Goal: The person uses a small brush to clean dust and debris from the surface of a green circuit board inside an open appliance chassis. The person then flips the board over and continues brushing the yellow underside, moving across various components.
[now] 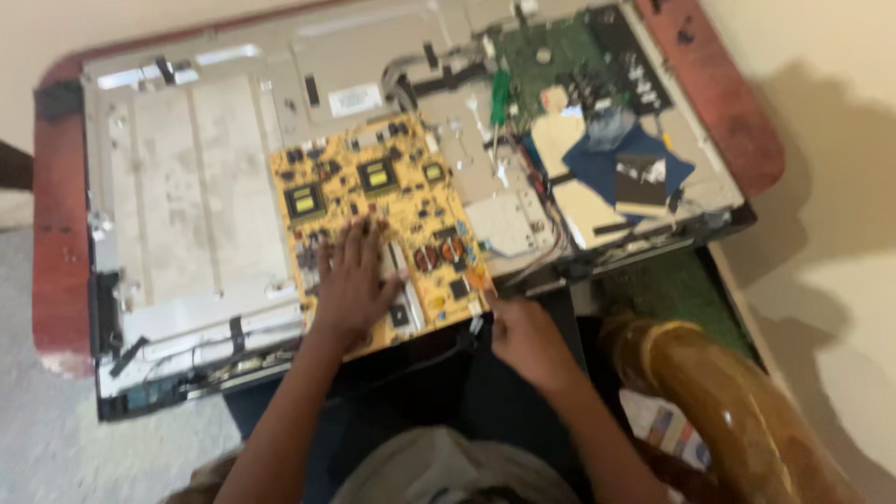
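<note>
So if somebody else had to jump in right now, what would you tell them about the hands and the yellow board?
Left hand: flat, fingers spread, pressing on the yellow circuit board; holds nothing.
Right hand: at the board's near right corner, fingertips pinched at a small orange part; the blur hides whether it grips it.
Things: the board lies on the open metal back of a flat screen, which rests on a reddish table. A green board and dark blue sheets sit further right.
Done: back cover is off, insides exposed.
Left: the yellow board is still in place on the metal back.

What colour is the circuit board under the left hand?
Yellow, clearest in the head view: circuit board, left hand flat on it.
</note>
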